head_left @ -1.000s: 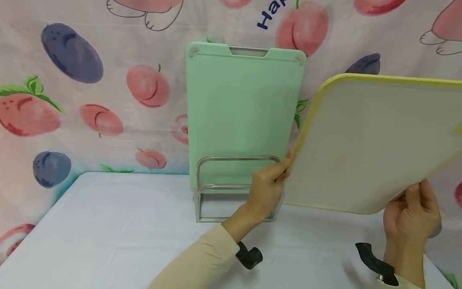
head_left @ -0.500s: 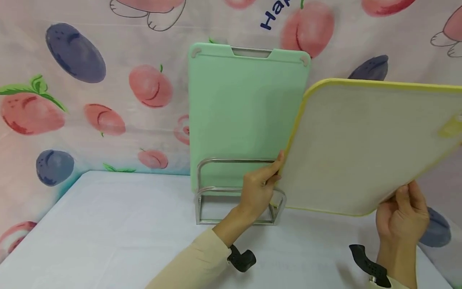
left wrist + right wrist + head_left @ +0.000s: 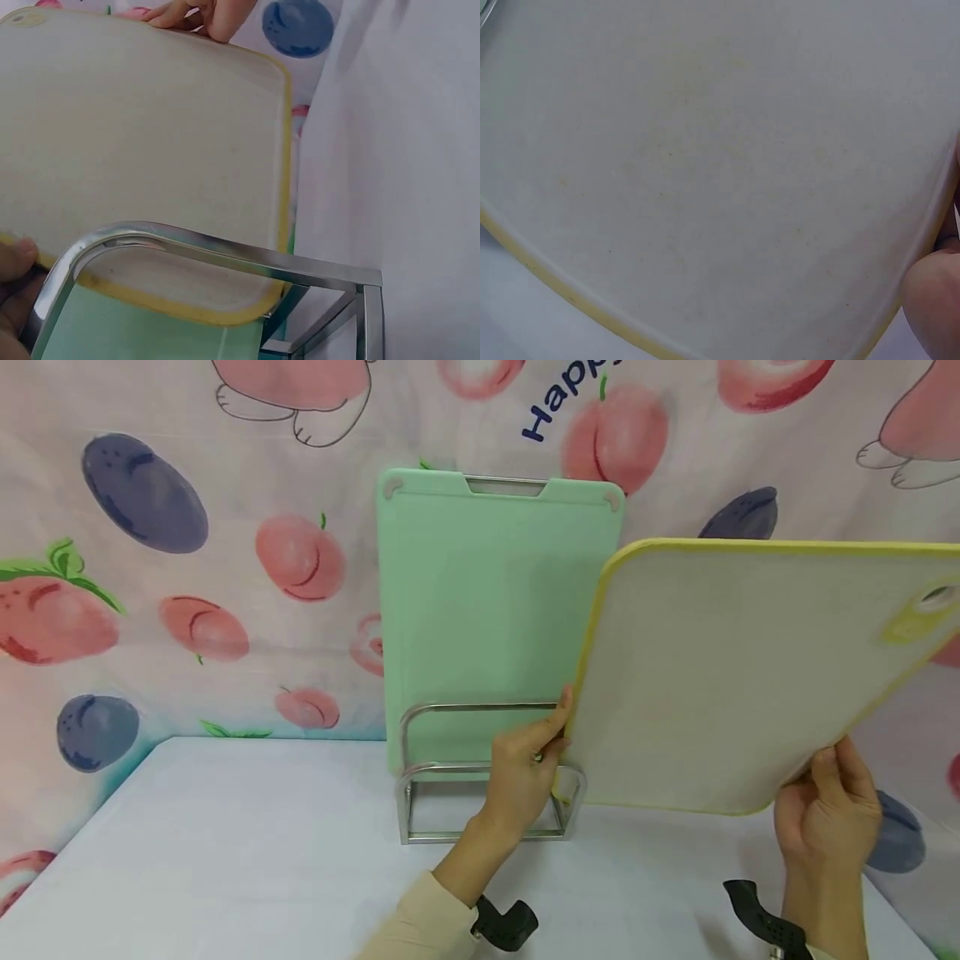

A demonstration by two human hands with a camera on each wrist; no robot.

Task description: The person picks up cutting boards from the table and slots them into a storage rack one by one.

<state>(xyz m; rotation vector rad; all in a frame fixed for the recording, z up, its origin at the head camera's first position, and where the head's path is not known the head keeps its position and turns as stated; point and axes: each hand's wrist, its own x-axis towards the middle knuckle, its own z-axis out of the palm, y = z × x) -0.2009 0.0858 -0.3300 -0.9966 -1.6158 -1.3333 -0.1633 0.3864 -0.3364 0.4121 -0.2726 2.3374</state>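
Observation:
A white cutting board point(image 3: 720, 685) with a yellow rim is held at a tilt on the right in the head view. My right hand point(image 3: 828, 810) pinches its lower right edge, thumb on the near face. At its left edge, my left hand point(image 3: 525, 768) grips the rim right beside the metal rack point(image 3: 486, 837). In the left wrist view the corner of the white board point(image 3: 187, 289) shows through the hoop of the rack point(image 3: 300, 268). Upright in the rack stands a green cutting board point(image 3: 480, 610), its lower right part hidden by my left hand and the white board.
The rack stands on a white-covered table point(image 3: 247, 843). Close behind hangs a fruit-print cloth point(image 3: 300, 468). Each wrist carries a black camera mount, the left mount point(image 3: 506, 927) just in front of the rack.
Both hands have carried the white board left, so it now overlaps the rack's right side. More of its handle hole has come into view. The green board stays in the rack.

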